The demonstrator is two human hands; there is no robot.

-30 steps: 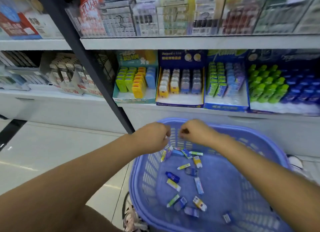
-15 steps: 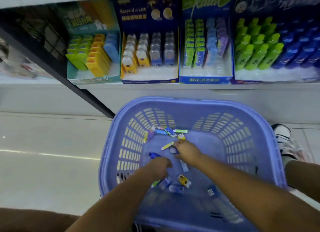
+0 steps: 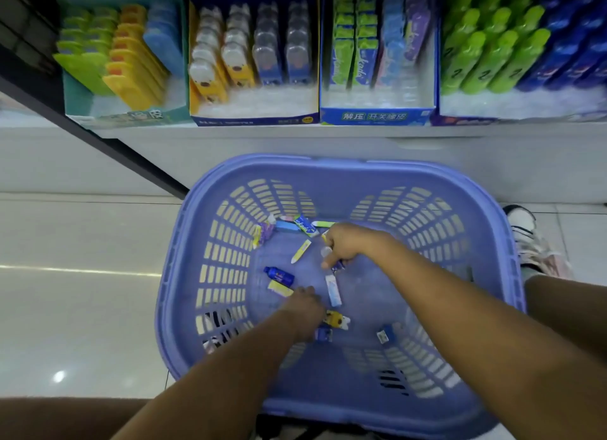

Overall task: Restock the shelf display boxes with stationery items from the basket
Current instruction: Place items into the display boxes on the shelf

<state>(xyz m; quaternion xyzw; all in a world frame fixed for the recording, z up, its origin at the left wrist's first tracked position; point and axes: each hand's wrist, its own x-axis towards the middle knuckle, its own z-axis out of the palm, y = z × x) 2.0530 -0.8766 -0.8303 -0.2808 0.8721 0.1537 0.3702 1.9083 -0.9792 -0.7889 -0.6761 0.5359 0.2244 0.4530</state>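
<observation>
1 s ago the 2 hands met above the basket (image 3: 328, 164) rim; now they're down inside it & apart, so this looks like a fresh pick, w/ nothing shelved yet. R hand (image 3: 349, 244) is curled & seems to pinch a small blue piece (image 3: 338, 269) under its fingers. L hand (image 3: 303, 305) reaches at a yellow eraser (image 3: 280, 288) just ahead of it; its grip can't be told. Loose items lie round both hands. The boxes (image 3: 256, 119) sit well beyond, w/ gaps at front.

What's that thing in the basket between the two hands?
A long pale packet lies in the basket between the left hand and the right hand, seen in the head view.
</observation>
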